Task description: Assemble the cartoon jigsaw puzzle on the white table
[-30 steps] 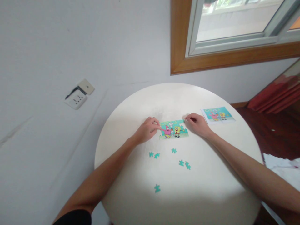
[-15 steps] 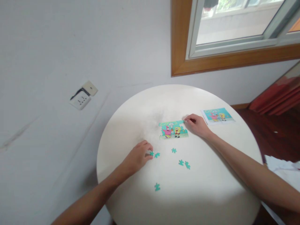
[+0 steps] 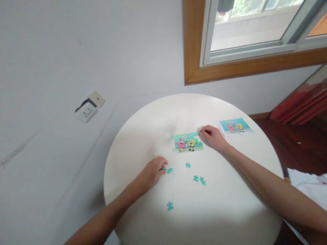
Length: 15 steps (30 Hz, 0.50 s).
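Note:
A partly assembled jigsaw puzzle (image 3: 186, 144) with cartoon figures lies flat on the white round table (image 3: 143, 119); gaps show along its right and left edges. My right hand (image 3: 211, 136) rests at its top right corner, thumb and fingers pinched on that corner. To the lower left, my left hand (image 3: 154, 170) has its fingers closed around a small teal puzzle piece (image 3: 164, 169), mostly hidden by them. A second teal piece (image 3: 170, 170) lies right beside those fingertips. Several other loose pieces (image 3: 196, 178) are scattered nearer me, one (image 3: 170, 205) closest.
A printed picture (image 3: 236, 127) of the same cartoon scene lies on the table beyond my right wrist. The wall (image 3: 127, 51) with a loose socket (image 3: 86, 111) borders the table's far left side. A window (image 3: 245, 30) and red curtain (image 3: 302, 102) are at the right.
My left hand's fingers have closed in on the teal piece that lay between them. My right hand stays at the puzzle's corner. The whole view has shifted slightly.

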Each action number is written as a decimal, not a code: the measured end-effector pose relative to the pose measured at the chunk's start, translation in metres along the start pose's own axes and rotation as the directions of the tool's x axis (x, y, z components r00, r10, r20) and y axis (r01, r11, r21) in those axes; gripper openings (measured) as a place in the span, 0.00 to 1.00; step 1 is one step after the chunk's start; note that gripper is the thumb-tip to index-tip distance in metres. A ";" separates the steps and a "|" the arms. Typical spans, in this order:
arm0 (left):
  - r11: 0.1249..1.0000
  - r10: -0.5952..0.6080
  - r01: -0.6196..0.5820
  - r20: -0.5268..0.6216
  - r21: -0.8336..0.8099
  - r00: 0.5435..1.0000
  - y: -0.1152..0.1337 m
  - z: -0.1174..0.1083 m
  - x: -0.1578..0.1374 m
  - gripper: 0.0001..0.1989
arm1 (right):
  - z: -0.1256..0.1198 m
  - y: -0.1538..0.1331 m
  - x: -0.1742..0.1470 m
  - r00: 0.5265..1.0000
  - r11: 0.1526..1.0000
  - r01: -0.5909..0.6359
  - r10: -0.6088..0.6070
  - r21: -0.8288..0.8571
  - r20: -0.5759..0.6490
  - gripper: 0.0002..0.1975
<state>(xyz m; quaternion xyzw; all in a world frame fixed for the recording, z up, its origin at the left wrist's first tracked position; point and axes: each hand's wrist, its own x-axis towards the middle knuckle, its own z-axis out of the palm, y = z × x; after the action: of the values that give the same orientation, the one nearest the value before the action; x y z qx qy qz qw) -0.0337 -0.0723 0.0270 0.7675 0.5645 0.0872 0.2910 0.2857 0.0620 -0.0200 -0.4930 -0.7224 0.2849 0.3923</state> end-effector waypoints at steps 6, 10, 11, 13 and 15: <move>0.999 0.015 -0.018 0.050 0.050 0.999 -0.001 -0.004 -0.008 0.05 | -0.001 -0.003 0.001 1.000 1.000 0.001 -0.001 -0.010 0.002 0.08; 0.998 0.025 -0.023 -0.029 0.050 0.999 -0.005 0.000 -0.013 0.07 | -0.001 -0.002 0.001 1.000 1.000 -0.001 0.001 -0.007 0.004 0.09; 0.998 0.017 -0.013 -0.069 0.053 0.998 -0.006 0.001 -0.015 0.09 | -0.001 -0.002 0.001 1.000 1.000 -0.002 0.002 -0.007 0.006 0.09; 0.998 -0.007 0.016 -0.137 0.067 0.991 -0.009 0.003 -0.018 0.10 | -0.002 -0.002 0.001 1.000 1.000 -0.003 0.003 -0.007 0.010 0.09; 0.996 -0.019 0.034 -0.165 0.085 0.986 -0.012 0.004 -0.020 0.06 | -0.002 -0.003 0.001 1.000 1.000 -0.008 0.008 -0.004 0.014 0.09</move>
<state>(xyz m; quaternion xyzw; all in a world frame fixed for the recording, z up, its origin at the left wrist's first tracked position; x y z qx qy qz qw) -0.0491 -0.0896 0.0212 0.7622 0.5999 0.1216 0.2106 0.2856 0.0616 -0.0164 -0.4945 -0.7237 0.2885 0.3852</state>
